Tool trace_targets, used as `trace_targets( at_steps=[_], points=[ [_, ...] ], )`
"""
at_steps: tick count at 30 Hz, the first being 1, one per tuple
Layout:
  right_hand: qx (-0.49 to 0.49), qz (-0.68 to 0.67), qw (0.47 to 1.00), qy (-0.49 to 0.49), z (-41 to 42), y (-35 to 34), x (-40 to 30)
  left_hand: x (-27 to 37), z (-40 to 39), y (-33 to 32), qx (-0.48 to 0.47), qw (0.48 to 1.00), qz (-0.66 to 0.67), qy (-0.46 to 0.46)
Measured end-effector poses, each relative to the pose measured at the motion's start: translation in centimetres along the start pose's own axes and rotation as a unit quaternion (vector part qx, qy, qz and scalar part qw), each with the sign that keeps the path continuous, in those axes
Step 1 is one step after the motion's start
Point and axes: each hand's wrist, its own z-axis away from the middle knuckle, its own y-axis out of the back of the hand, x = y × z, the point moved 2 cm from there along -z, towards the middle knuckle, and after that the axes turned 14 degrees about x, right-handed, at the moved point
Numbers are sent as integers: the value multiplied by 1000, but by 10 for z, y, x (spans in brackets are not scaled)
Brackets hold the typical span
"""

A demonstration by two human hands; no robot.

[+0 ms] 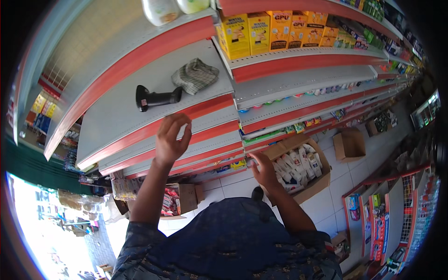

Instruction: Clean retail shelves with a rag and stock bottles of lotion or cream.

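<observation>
My left hand is raised in front of the red shelf edges, fingers curled and apart, holding nothing. Just beyond it, a black handheld device, apparently a barcode scanner, lies on the grey metal shelf. A crumpled checked cloth lies beside it, to the right. My right hand is lower down and to the right, near the left rim of an open cardboard box of white packages. Its thumb and fingers are spread, and no held object shows.
Yellow and orange boxes line an upper right shelf. White bottles stand on the top left shelf. On the tiled floor are an opened cardboard box and a carton with red packets. Another stocked shelf unit stands at the lower right.
</observation>
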Motion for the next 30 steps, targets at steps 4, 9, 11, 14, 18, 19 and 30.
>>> trace_targets(
  at_steps=[4, 9, 11, 14, 18, 19, 30],
  points=[
    [-71, 83, 979, -175, 162, 32, 105, 15, -13, -34, -2, 999, 34, -39],
    [-201, 161, 919, -299, 250, 78, 127, 7, -37, -72, -17, 1000, -11, 23],
    [-180, 224, 903, -320, 257, 84, 142, 5, -39, -82, -29, 999, -22, 12],
    [-107, 286, 898, -316, 254, 86, 176, 6, -42, -96, -52, 996, -75, -16],
    [42, 251, 893, -371, 241, 93, 213, 19, -42, -109, -23, 997, -71, 6],
    [27, 281, 886, -367, 235, 93, 220, 22, -37, -112, -29, 997, -73, 8],
    [-308, 554, 685, -360, 189, 105, 279, 68, 51, -145, -163, 985, 23, -55]
  ],
)
